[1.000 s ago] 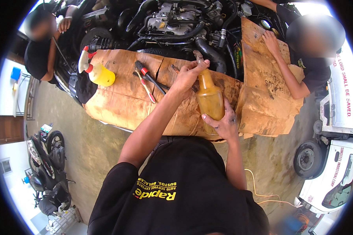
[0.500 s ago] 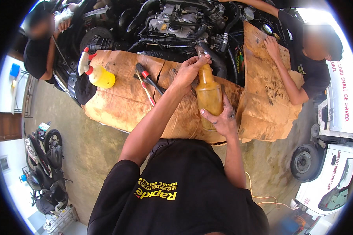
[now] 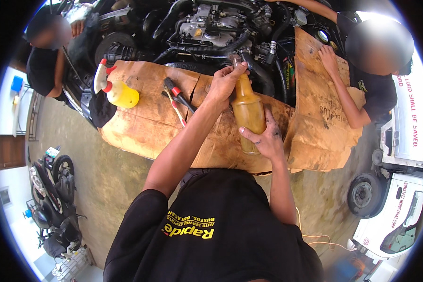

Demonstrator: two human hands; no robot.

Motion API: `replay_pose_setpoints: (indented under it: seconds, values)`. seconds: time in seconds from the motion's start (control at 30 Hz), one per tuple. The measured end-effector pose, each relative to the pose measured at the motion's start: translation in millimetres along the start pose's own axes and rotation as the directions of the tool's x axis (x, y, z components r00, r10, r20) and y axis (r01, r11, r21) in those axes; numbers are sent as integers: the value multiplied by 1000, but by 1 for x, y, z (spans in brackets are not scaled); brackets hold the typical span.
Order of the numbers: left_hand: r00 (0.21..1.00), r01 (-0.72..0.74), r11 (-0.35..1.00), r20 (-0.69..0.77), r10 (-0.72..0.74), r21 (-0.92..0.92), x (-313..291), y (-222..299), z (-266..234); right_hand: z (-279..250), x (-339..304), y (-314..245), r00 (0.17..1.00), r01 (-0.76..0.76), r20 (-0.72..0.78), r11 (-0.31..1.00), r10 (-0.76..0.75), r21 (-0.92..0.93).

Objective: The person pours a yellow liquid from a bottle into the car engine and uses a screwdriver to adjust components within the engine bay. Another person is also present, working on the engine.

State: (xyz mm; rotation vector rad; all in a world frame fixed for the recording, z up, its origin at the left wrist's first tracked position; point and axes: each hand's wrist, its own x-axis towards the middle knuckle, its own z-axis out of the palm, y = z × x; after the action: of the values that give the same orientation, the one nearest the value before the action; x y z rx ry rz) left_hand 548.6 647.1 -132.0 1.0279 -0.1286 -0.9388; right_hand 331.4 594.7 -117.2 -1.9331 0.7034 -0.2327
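A bottle (image 3: 247,110), glass or clear plastic and filled with murky yellow-brown liquid, stands nearly upright between my hands above the cardboard. My left hand (image 3: 225,83) is closed around its narrow neck, thumb and fingertips near the top. Lower down, my right hand (image 3: 270,137) grips the side of the wide body, with dark smudges on its fingers. Just beyond the bottle's mouth lie the black hoses (image 3: 258,73) of an open engine bay. Whether a cap sits on the mouth is hard to make out.
Brown stained cardboard (image 3: 141,124) covers the vehicle's front edge. On it are a yellow spray bottle (image 3: 124,96), a black-and-red brush (image 3: 176,91) and a thinner brush (image 3: 177,113). Beyond is the engine (image 3: 211,28). One person (image 3: 49,56) stands left, another (image 3: 376,89) right, a hand on cardboard.
The bottle and my left hand have shifted slightly left, and the bottle leans a little more. Both hands keep their hold. The person on the right has moved their head slightly.
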Motion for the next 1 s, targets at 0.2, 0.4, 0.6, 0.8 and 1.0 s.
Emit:
replay_pose_setpoints:
  seconds: [0.2,0.4,0.6,0.8,1.0]
  values:
    - [998,-34,997,-63,30,-71,12,4,-18,10,17,-6,1000,0,2,999,0,-50]
    - [993,-88,993,-90,81,-74,2,8,-18,12,24,-2,998,-20,62,1000,20,6]
    - [998,-66,997,-13,65,-28,11,3,-17,1,16,-9,1000,-10,26,996,12,-91]
    - [999,-20,999,41,19,27,11,-13,0,-13,-2,-12,1000,-3,-27,996,1,-84]
    - [996,32,997,76,-37,63,-14,-23,19,-24,-28,12,998,6,-69,998,-10,-61]
